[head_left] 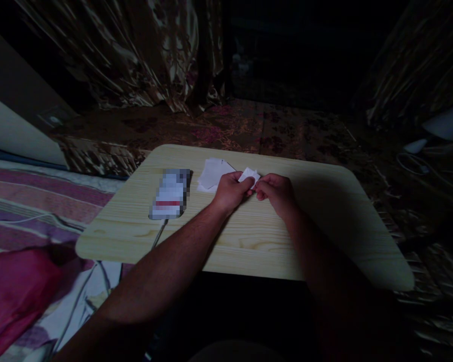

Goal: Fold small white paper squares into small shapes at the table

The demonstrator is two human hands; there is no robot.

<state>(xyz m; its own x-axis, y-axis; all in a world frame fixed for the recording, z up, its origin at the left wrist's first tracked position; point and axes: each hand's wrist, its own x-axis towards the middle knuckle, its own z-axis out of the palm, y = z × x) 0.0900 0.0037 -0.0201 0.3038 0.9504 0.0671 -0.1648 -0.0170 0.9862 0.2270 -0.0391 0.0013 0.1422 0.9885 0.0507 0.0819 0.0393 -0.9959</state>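
Note:
A small white folded paper (249,176) is pinched between both hands above the light wooden table (249,236). My left hand (231,191) grips its left side with the fingers curled. On the paper's right side my right hand (276,193) is closed, thumb and fingers pressed together. Just behind my left hand a loose stack of white paper sheets (211,175) lies flat on the table.
A phone (170,194) lies on the table's left part with a cable (159,234) running off the front edge. A striped bedsheet and a red cloth (18,291) lie at the left. Patterned curtains (136,55) hang behind, and the right side is dark.

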